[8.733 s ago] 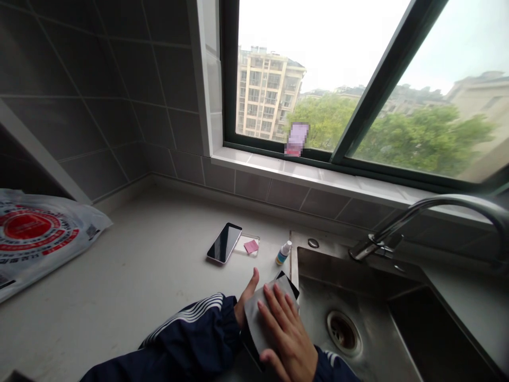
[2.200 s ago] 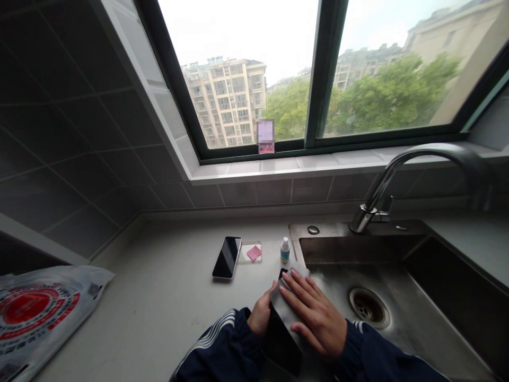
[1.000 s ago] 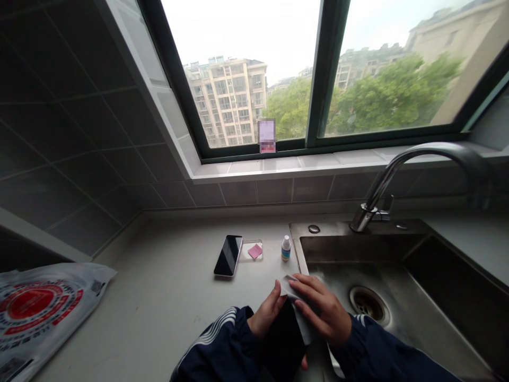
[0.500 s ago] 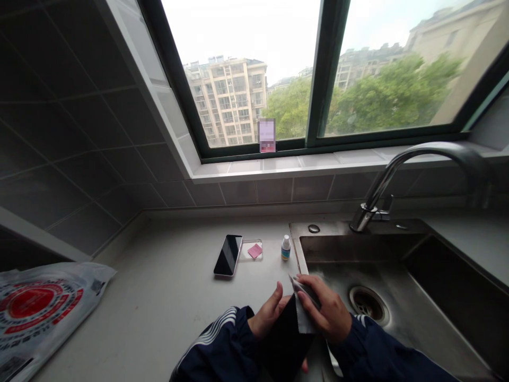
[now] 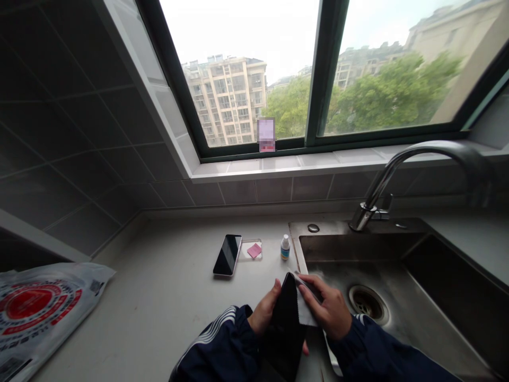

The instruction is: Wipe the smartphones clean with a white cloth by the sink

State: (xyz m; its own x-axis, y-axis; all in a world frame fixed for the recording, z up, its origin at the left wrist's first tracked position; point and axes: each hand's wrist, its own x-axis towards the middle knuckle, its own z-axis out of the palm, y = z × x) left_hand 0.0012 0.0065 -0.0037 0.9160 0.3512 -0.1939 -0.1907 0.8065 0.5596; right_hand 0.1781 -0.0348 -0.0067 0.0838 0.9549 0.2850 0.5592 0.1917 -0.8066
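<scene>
My left hand (image 5: 265, 307) grips a flat, dark slab with a rounded corner, which looks like a black tablet (image 5: 283, 323), tilted up between my hands. Its thumb lies along the near-left edge, and a fingertip shows at the lower right edge. A grey cleaning cloth (image 5: 307, 307) with a zigzag edge is pinched in my right hand (image 5: 328, 305) and pressed against the tablet's right edge near the top corner. Just beyond my hands stands a small white-capped bottle (image 5: 285, 248) with a blue and yellow label.
A phone (image 5: 228, 255) lies on the counter beside a clear case (image 5: 250, 257) with a pink paper piece (image 5: 254, 250). To the right is a steel sink (image 5: 397, 281) under a curved faucet (image 5: 382, 183). A printed plastic bag (image 5: 43, 313) sits at far left.
The tablet has turned so its top corner now shows above my left hand. My right hand has shifted slightly with the cloth, staying at the tablet's edge.
</scene>
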